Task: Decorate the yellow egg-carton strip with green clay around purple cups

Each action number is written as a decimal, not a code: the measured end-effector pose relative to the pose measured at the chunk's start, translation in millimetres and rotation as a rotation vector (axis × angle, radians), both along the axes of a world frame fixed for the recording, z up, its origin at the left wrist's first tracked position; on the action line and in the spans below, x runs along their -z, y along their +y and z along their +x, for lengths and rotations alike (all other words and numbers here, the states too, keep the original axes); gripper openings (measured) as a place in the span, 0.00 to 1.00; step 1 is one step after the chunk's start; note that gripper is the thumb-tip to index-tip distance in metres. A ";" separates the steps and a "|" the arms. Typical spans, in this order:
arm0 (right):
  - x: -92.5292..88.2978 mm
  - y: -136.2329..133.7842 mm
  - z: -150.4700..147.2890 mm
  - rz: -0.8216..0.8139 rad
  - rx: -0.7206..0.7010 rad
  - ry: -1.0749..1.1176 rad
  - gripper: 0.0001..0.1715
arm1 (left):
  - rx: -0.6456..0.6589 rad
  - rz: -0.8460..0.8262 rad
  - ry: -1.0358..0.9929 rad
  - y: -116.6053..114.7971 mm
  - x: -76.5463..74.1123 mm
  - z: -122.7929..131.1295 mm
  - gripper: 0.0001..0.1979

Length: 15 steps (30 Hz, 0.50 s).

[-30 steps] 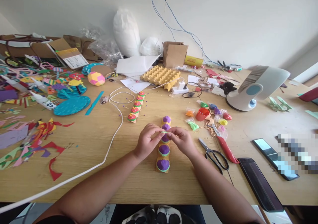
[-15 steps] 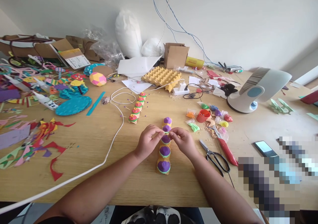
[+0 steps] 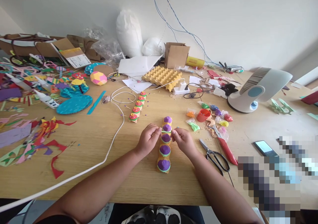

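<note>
A strip of egg-carton cups topped with purple clay (image 3: 164, 150) lies on the wooden table (image 3: 99, 184) in front of me. My left hand (image 3: 146, 141) and my right hand (image 3: 183, 141) are closed in pinches on the two ends of a thin green clay strand (image 3: 166, 131). The strand stretches across one of the far purple cups, just above it. A second strip of cups with red and green tops (image 3: 137, 107) lies farther back to the left.
Scissors (image 3: 215, 155) and a red-handled cutter (image 3: 225, 146) lie right of my hand. Small bags of coloured clay (image 3: 213, 114), a white fan (image 3: 258, 88), an egg tray (image 3: 161, 75), a white cable (image 3: 109, 144), paper scraps (image 3: 32, 138) and a phone (image 3: 265, 148) surround them.
My hands have drawn slightly apart, so the green strand now spans wider over the purple cup. The camera has shifted a little.
</note>
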State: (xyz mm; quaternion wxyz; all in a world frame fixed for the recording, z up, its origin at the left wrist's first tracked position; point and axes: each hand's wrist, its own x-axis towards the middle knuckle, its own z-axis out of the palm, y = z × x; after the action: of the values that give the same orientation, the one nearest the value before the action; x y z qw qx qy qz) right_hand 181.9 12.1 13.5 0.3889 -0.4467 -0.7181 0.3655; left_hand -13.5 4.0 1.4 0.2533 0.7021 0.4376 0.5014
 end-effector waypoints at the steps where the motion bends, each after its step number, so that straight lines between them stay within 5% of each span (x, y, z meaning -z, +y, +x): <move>1: -0.3 0.3 0.3 0.007 -0.003 -0.008 0.30 | -0.008 0.003 0.007 0.3 0.4 0.2 0.14; 6: -1.8 4.0 1.0 0.011 0.030 -0.004 0.21 | -0.063 -0.010 -0.014 5.1 6.2 1.0 0.06; 15: 9.6 18.6 0.9 -0.184 0.087 0.270 0.20 | -0.073 -0.121 -0.131 15.8 15.4 -2.5 0.11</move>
State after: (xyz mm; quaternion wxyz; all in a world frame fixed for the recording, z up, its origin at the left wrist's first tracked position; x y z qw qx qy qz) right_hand 182.9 30.7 3.9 0.4547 -0.4580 -0.6027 0.4694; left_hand -16.0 19.8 -14.0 0.3047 0.6351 0.4747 0.5277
